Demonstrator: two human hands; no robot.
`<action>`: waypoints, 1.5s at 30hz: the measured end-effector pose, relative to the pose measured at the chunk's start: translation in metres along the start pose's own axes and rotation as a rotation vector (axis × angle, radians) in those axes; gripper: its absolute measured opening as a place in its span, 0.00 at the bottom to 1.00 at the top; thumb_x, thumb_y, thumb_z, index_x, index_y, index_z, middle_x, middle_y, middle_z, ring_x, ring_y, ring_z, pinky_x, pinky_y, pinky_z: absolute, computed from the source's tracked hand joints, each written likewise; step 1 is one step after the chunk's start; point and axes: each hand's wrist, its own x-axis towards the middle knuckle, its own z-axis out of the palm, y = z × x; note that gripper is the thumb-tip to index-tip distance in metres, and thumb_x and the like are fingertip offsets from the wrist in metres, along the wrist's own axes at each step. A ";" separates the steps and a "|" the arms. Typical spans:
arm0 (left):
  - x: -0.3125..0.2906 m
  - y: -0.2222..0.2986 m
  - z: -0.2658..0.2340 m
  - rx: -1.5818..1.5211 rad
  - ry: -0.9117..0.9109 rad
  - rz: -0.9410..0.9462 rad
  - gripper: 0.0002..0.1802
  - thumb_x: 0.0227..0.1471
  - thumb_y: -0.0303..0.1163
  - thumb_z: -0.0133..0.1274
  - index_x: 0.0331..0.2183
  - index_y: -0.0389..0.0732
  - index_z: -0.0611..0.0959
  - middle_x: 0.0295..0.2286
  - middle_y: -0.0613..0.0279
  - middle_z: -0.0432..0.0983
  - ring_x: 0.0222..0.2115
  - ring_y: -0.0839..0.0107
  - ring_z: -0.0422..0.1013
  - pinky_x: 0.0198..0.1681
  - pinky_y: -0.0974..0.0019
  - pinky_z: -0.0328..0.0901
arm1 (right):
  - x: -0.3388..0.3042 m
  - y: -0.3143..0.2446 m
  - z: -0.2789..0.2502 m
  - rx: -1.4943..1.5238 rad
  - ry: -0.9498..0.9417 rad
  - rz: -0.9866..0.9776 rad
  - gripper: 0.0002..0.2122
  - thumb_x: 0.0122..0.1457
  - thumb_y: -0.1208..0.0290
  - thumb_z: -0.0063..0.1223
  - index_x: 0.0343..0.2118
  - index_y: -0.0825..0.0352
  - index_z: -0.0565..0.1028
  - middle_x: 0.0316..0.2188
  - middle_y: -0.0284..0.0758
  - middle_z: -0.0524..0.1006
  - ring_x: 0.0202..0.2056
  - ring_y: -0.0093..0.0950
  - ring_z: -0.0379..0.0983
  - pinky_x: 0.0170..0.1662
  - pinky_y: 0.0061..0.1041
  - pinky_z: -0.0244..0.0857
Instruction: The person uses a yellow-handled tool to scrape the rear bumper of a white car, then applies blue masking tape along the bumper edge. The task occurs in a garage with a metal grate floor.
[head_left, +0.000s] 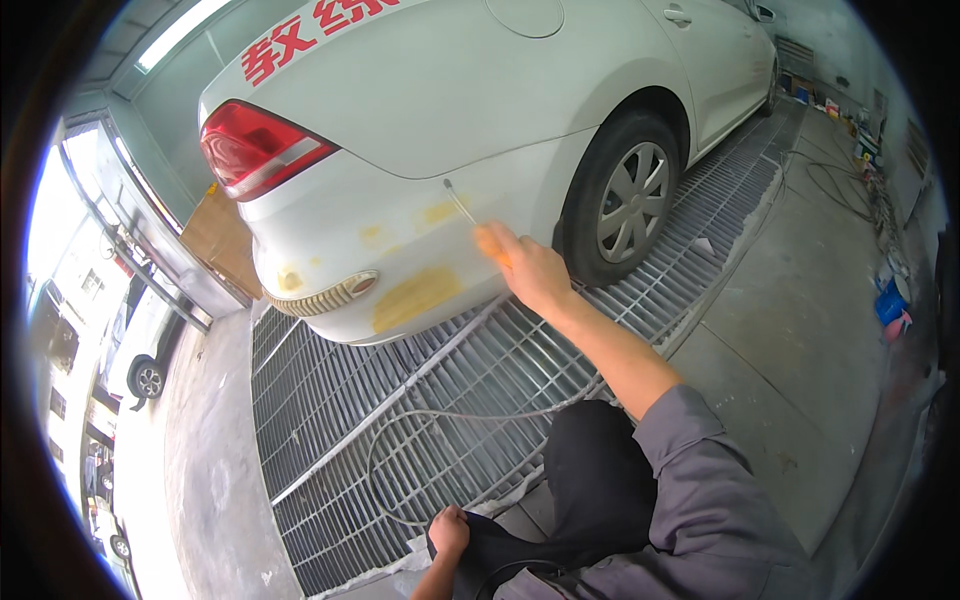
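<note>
My right hand point(530, 270) is stretched forward, closed around the orange handle of a screwdriver point(462, 208). Its thin metal shaft points up and left, the dark tip lying over the white rear bumper point(480, 200) just below the body seam. Whether the tip touches the paint I cannot tell. Yellowish filler patches point(418, 298) mark the bumper below and left of the tool. Beside them is a ribbed strip with a small oval reflector point(360, 285). My left hand point(449, 530) rests on my knee with its fingers curled in, holding nothing that I can see.
The white car point(620, 60) stands over a metal floor grate point(420, 400); its rear wheel point(633, 200) is right of my hand. A grey hose point(470, 413) loops across the grate before my knees. Brown cardboard point(218, 240) leans behind the bumper. A blue container point(892, 300) sits far right.
</note>
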 end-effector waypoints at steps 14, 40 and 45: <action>0.052 -0.027 -0.103 0.210 -0.224 -0.156 0.09 0.51 0.34 0.55 0.29 0.52 0.91 0.32 0.53 0.87 0.38 0.48 0.83 0.42 0.48 0.77 | 0.017 0.054 -0.025 0.019 0.068 0.098 0.26 0.67 0.67 0.58 0.66 0.54 0.67 0.30 0.46 0.82 0.32 0.52 0.80 0.35 0.52 0.73; 0.073 -0.087 -0.094 -0.062 -0.847 -0.170 0.14 0.54 0.26 0.49 0.30 0.40 0.91 0.27 0.62 0.88 0.32 0.71 0.85 0.40 0.66 0.77 | 0.025 0.098 -0.067 -0.093 0.151 0.208 0.23 0.68 0.65 0.57 0.65 0.53 0.69 0.31 0.47 0.84 0.35 0.54 0.81 0.38 0.53 0.73; 0.078 -0.095 -0.084 -0.053 -0.863 -0.150 0.14 0.54 0.27 0.50 0.31 0.41 0.91 0.27 0.62 0.88 0.32 0.70 0.85 0.41 0.66 0.77 | 0.027 0.120 -0.075 -0.168 0.166 0.266 0.25 0.66 0.66 0.60 0.66 0.53 0.69 0.35 0.50 0.84 0.36 0.57 0.80 0.40 0.54 0.74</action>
